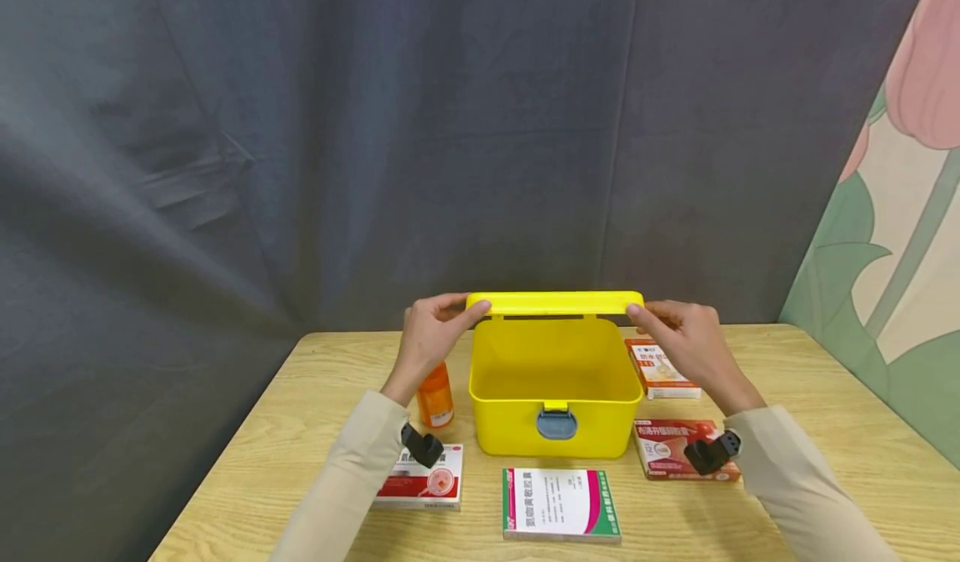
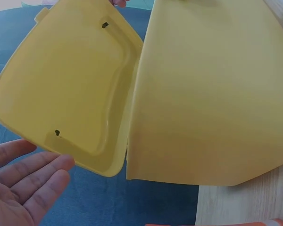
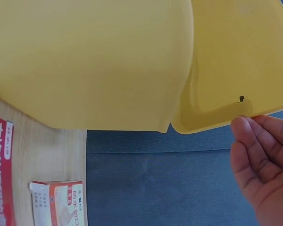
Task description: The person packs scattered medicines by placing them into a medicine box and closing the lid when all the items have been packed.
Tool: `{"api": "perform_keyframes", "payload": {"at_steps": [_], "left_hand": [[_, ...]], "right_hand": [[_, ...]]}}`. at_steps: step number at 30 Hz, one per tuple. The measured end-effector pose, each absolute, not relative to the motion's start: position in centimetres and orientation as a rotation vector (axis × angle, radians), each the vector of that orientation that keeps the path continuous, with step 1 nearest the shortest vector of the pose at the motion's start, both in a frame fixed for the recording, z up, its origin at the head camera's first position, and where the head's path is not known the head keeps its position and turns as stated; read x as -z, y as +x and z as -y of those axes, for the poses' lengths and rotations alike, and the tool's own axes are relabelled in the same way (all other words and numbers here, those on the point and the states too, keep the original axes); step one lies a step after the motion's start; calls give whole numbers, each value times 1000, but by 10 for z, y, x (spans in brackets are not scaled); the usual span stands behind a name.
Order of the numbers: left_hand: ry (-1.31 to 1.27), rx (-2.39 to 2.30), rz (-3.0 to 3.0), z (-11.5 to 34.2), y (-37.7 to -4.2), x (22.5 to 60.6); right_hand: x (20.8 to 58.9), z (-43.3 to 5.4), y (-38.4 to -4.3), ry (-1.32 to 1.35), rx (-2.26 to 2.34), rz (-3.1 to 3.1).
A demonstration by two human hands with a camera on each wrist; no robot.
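A yellow plastic box [image 1: 517,429] with a grey front latch [image 1: 557,424] stands on the table, its inside visible from the front. Its hinged lid [image 1: 555,303] is raised above the back rim. At the lid's left end my left hand [image 1: 432,334] pinches the edge, thumb at the front and fingers reaching behind. My right hand [image 1: 692,341] grips the opposite end in the same way. In the left wrist view the lid [image 2: 66,80] hangs beside the box wall [image 2: 207,103], with several fingers spread near its edge. The right wrist view shows fingertips [image 3: 243,129] against the lid's rim.
An orange bottle [image 1: 436,397] stands left of the yellow box. Medicine cartons lie around it: a red-and-white one [image 1: 438,483] front left, a green-and-white one [image 1: 558,504] in front, a red one [image 1: 663,449] and an orange-and-white one [image 1: 660,370] on the right. A dark curtain [image 1: 450,128] hangs behind.
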State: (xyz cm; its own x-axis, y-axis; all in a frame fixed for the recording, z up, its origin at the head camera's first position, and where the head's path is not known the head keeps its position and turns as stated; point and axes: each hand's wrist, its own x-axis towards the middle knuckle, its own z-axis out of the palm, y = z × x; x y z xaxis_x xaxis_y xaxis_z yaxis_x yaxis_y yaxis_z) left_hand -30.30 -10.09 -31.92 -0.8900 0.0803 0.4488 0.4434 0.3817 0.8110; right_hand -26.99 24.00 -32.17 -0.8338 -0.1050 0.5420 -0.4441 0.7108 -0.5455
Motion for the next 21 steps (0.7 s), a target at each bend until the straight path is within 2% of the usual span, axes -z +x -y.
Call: {"api": "perform_keyframes", "payload": {"at_steps": [21], "left_hand": [[-467,1393,2366,103,-319,302]], "right_hand": [[303,-237,-281,381,-961,2472]]}}
